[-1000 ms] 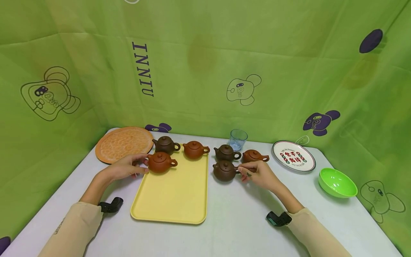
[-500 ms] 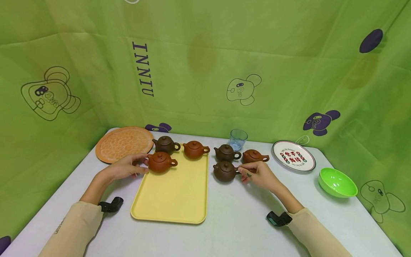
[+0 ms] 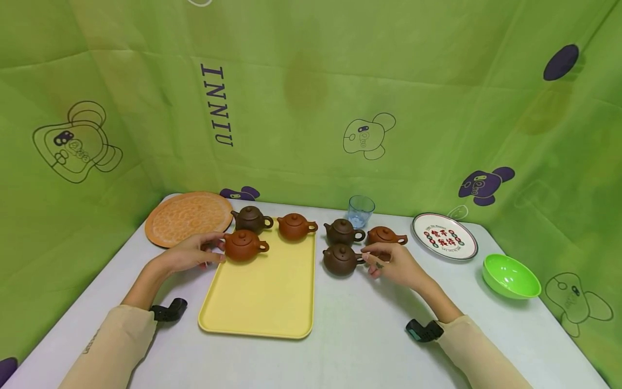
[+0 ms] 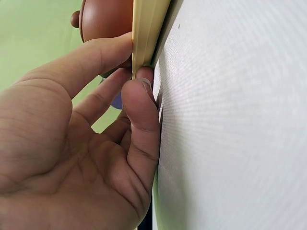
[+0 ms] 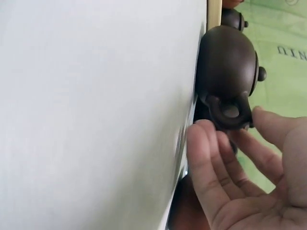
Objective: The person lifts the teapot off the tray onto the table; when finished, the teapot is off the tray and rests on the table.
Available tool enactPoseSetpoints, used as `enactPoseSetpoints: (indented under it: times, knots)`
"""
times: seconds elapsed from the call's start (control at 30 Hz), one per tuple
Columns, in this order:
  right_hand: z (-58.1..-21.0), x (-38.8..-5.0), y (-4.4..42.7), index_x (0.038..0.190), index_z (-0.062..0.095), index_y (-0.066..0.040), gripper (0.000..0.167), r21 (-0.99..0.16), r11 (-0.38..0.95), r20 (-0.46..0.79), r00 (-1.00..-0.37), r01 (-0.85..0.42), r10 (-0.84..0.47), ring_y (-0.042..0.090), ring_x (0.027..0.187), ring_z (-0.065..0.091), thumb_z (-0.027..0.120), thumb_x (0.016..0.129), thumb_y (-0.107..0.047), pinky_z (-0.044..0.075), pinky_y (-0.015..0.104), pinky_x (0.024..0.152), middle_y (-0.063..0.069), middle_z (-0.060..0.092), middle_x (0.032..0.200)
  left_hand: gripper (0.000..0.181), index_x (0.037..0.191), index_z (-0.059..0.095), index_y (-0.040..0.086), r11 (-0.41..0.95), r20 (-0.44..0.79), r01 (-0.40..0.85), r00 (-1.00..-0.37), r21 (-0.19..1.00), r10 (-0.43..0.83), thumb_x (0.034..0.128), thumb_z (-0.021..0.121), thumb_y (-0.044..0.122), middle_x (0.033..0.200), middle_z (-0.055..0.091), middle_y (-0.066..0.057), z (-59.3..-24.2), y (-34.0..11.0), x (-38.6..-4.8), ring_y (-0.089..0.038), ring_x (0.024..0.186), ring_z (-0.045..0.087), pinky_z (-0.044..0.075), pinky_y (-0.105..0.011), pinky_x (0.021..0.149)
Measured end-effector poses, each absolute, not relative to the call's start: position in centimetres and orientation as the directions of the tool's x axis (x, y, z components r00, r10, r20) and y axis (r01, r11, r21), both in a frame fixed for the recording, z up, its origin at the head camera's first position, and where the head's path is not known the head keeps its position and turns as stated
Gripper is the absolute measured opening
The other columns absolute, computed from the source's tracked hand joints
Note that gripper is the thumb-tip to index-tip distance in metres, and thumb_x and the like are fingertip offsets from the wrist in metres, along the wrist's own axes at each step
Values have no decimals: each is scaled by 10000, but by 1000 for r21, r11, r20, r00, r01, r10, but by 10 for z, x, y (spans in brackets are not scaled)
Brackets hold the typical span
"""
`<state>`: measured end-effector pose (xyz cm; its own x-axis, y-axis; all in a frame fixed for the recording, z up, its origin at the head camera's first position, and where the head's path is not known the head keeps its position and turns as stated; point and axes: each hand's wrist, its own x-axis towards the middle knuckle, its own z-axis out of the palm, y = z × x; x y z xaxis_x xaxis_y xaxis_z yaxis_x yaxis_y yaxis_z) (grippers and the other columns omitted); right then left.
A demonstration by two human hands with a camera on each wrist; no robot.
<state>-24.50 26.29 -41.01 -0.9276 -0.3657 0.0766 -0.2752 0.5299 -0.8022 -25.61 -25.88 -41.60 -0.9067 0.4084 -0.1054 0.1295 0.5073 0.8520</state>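
In the head view, my left hand (image 3: pixel 191 253) is at the left edge of the yellow tray (image 3: pixel 257 302). Its thumb and fingers are on the rim, close by a red-brown teapot (image 3: pixel 243 246). In the left wrist view, curled fingertips (image 4: pixel 140 98) sit against the tray's edge (image 4: pixel 147 33). My right hand (image 3: pixel 394 265) is at the handle of a dark brown teapot (image 3: pixel 340 260) on the table, right of the tray. The right wrist view shows loose, parted fingers (image 5: pixel 206 158) around the handle end of this teapot (image 5: pixel 228 62). Whether they touch it is unclear.
Behind are two dark teapots (image 3: pixel 250 219) (image 3: pixel 342 232) and two red-brown ones (image 3: pixel 293 227) (image 3: pixel 381 236). A blue glass (image 3: pixel 360 210), an orange round mat (image 3: pixel 189 216), a patterned plate (image 3: pixel 444 236) and a green bowl (image 3: pixel 510 276) stand on the white table.
The dark teapot by my right hand has settled slightly toward me. My right hand has since shifted a little to the right, away from its handle. My left hand looks unchanged.
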Motion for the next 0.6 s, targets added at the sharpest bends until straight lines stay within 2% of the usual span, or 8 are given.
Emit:
enactPoseSetpoints:
  times: [0.2,0.33,0.6]
  knots:
    - [-402,-245,265,1182,753,18,276,-763,564,128,-929,-316,-347,162,636,686,703,1034,-209,597,310,595,139,710,791,709,1558,418,-74,512,-103,134,-907,849,408,969,734,163,1350,606,-257,-416,-259,-256,-99,845,533,536,-283,658]
    - [-396,-246,263,1160,753,29,273,-759,551,162,-920,-347,-356,173,611,679,703,1033,-207,579,304,595,122,692,765,697,1550,426,-77,508,-100,137,-906,851,411,969,732,154,1337,612,-259,-416,-258,-256,-96,838,538,537,-280,659]
    - [-384,-245,252,1138,759,21,236,-779,506,194,-909,-371,-368,203,661,698,697,1036,-183,595,315,619,167,688,873,685,1543,436,-78,504,-94,143,-905,852,415,966,729,148,1318,617,-252,-414,-257,-254,-97,839,548,532,-274,661]
